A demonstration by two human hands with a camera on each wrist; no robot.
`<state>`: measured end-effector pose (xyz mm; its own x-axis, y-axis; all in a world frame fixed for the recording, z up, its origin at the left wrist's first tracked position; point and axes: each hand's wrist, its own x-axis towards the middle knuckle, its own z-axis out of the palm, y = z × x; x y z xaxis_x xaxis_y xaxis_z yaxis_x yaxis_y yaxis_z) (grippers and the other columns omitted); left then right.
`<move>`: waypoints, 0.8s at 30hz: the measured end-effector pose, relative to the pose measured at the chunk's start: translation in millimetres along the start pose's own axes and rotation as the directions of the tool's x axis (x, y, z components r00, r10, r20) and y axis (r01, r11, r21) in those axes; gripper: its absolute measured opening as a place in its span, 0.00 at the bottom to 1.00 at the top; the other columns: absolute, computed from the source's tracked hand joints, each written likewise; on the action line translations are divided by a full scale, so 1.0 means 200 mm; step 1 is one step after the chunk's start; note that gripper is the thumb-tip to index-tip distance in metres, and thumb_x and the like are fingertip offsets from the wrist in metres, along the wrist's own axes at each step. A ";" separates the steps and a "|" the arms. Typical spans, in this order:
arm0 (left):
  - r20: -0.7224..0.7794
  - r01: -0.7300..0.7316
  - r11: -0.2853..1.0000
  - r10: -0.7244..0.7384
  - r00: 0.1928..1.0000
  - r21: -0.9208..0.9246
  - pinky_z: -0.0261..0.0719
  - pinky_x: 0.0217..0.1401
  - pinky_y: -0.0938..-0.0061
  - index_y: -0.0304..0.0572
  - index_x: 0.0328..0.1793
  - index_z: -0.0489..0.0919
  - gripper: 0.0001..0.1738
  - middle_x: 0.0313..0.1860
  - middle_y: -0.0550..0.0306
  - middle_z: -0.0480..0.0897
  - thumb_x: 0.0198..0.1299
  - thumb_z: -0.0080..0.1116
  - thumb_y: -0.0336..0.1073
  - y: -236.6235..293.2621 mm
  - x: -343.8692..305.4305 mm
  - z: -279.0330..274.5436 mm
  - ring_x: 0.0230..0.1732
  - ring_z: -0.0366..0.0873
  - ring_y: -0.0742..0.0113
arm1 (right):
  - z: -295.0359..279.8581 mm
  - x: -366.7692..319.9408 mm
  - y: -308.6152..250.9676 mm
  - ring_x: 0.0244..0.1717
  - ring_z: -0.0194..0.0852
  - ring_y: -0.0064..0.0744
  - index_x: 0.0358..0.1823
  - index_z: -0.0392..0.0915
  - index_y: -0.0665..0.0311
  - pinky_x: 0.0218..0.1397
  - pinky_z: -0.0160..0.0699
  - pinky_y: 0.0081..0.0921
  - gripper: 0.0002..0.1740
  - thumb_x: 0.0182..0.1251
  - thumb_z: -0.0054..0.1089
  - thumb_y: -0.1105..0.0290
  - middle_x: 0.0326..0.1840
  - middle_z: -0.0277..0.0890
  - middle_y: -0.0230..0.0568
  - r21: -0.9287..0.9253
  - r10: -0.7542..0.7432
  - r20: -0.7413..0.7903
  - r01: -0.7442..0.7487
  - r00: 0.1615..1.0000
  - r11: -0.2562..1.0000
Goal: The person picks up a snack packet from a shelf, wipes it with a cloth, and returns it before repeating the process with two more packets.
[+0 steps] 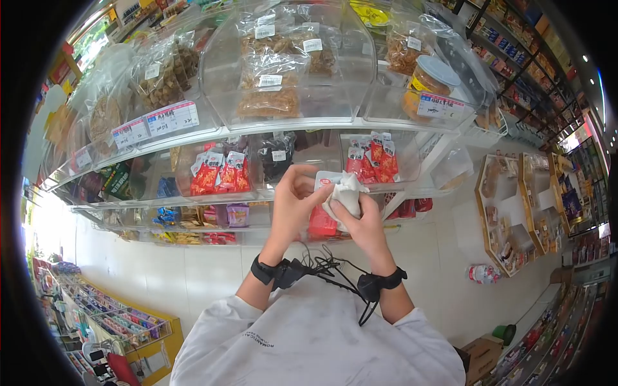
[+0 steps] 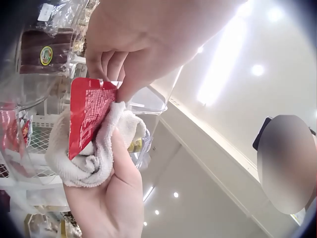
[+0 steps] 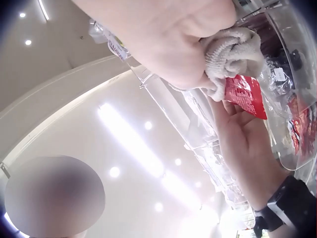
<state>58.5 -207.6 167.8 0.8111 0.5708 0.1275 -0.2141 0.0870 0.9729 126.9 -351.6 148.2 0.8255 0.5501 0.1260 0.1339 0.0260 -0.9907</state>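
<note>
A red packet with a pale top is held between both hands, in front of the shelf bins. My left hand pinches the packet's edge with thumb and fingers; in the left wrist view this hand comes in from above. A crumpled white cloth is bunched in my right hand, whose fingers curl round it. The cloth touches the packet in the right wrist view, and part of the right hand hides behind it.
Clear bins hold red packets and a dark bag just beyond the hands. Bagged snacks and a lidded jar fill the upper bins. Black cables hang between the wrists. Wooden display racks stand at the right.
</note>
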 end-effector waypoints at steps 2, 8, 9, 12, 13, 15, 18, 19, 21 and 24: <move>-0.065 -0.084 0.992 0.090 0.994 0.090 0.78 0.35 0.80 0.34 0.48 0.79 0.16 0.33 0.64 0.82 0.59 0.73 0.30 -0.02 0.00 0.01 0.35 0.79 0.78 | 0.00 0.02 0.01 0.40 0.79 0.21 0.51 0.81 0.71 0.43 0.77 0.25 0.19 0.72 0.64 0.61 0.40 0.85 0.37 -0.019 -0.024 -0.003 0.024 1.000 1.000; -0.104 -0.175 0.927 0.220 0.970 0.331 0.79 0.41 0.81 0.33 0.62 0.76 0.26 0.46 0.60 0.81 0.58 0.72 0.26 -0.03 -0.02 0.09 0.43 0.79 0.77 | -0.06 0.05 0.02 0.39 0.81 0.26 0.47 0.82 0.73 0.41 0.77 0.28 0.16 0.70 0.65 0.64 0.38 0.84 0.44 -0.166 -0.057 -0.084 0.043 0.995 0.985; -0.066 -0.215 0.918 0.250 0.966 0.335 0.80 0.43 0.79 0.34 0.64 0.76 0.26 0.46 0.58 0.81 0.59 0.70 0.26 -0.04 -0.02 0.10 0.44 0.80 0.74 | -0.05 0.04 0.03 0.38 0.79 0.24 0.46 0.82 0.73 0.41 0.76 0.27 0.15 0.71 0.64 0.64 0.38 0.84 0.43 -0.197 -0.078 -0.118 0.053 0.990 0.979; 0.009 -0.252 0.947 0.255 0.967 0.202 0.80 0.49 0.74 0.33 0.69 0.74 0.27 0.50 0.52 0.82 0.63 0.64 0.23 -0.11 0.00 0.14 0.47 0.82 0.68 | -0.03 0.05 0.00 0.39 0.80 0.29 0.46 0.82 0.74 0.42 0.76 0.29 0.14 0.71 0.63 0.67 0.42 0.84 0.47 -0.279 -0.192 -0.185 0.136 0.964 0.951; 0.020 -0.197 0.978 0.197 0.980 0.060 0.80 0.51 0.74 0.32 0.70 0.73 0.27 0.52 0.51 0.83 0.64 0.62 0.22 -0.15 0.00 0.17 0.49 0.81 0.68 | -0.03 0.06 -0.02 0.39 0.81 0.33 0.47 0.81 0.74 0.42 0.76 0.31 0.13 0.71 0.63 0.69 0.43 0.84 0.49 -0.305 -0.239 -0.199 0.171 0.950 0.937; 0.109 -0.106 0.994 0.104 0.989 0.010 0.77 0.53 0.77 0.28 0.68 0.73 0.20 0.57 0.50 0.82 0.75 0.53 0.33 -0.15 -0.02 0.17 0.53 0.80 0.69 | -0.01 0.05 -0.01 0.45 0.82 0.45 0.51 0.80 0.74 0.47 0.78 0.35 0.13 0.68 0.62 0.74 0.50 0.81 0.55 -0.420 -0.377 -0.138 0.291 0.916 0.860; 0.121 0.174 0.930 -0.142 0.982 -0.323 0.77 0.59 0.76 0.26 0.71 0.70 0.32 0.57 0.52 0.80 0.81 0.40 0.52 -0.09 0.00 0.17 0.57 0.78 0.69 | 0.02 0.07 -0.07 0.67 0.70 0.61 0.58 0.77 0.72 0.69 0.71 0.48 0.23 0.59 0.62 0.79 0.67 0.70 0.61 -0.516 -0.492 0.059 0.448 0.869 0.730; 0.075 0.091 0.981 -0.079 0.994 -0.169 0.78 0.51 0.76 0.28 0.65 0.75 0.40 0.47 0.55 0.83 0.80 0.31 0.62 -0.08 0.01 0.18 0.48 0.81 0.71 | 0.04 0.07 -0.13 0.68 0.70 0.61 0.58 0.77 0.72 0.70 0.70 0.47 0.24 0.58 0.63 0.80 0.67 0.69 0.61 -0.523 -0.489 0.092 0.460 0.867 0.717; 0.086 0.178 0.984 -0.177 0.980 -0.009 0.73 0.39 0.79 0.30 0.57 0.79 0.36 0.40 0.59 0.82 0.80 0.35 0.60 -0.07 0.01 0.15 0.39 0.76 0.77 | 0.03 0.11 -0.12 0.67 0.70 0.61 0.59 0.76 0.74 0.69 0.70 0.47 0.24 0.60 0.63 0.77 0.67 0.70 0.61 -0.538 -0.499 0.151 0.495 0.853 0.682; 0.074 0.218 0.956 -0.236 0.969 0.196 0.67 0.31 0.80 0.31 0.49 0.82 0.31 0.31 0.64 0.80 0.80 0.41 0.56 -0.11 0.02 0.12 0.31 0.70 0.81 | 0.00 0.17 -0.02 0.62 0.74 0.59 0.57 0.77 0.73 0.62 0.74 0.47 0.20 0.64 0.61 0.73 0.63 0.73 0.61 -0.583 -0.358 0.179 0.392 0.916 0.711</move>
<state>80.4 -226.9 151.8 0.8765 0.4724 -0.0920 0.0790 0.0474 0.9957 153.8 -333.2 156.8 0.6100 0.6444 0.4611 0.7389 -0.2524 -0.6248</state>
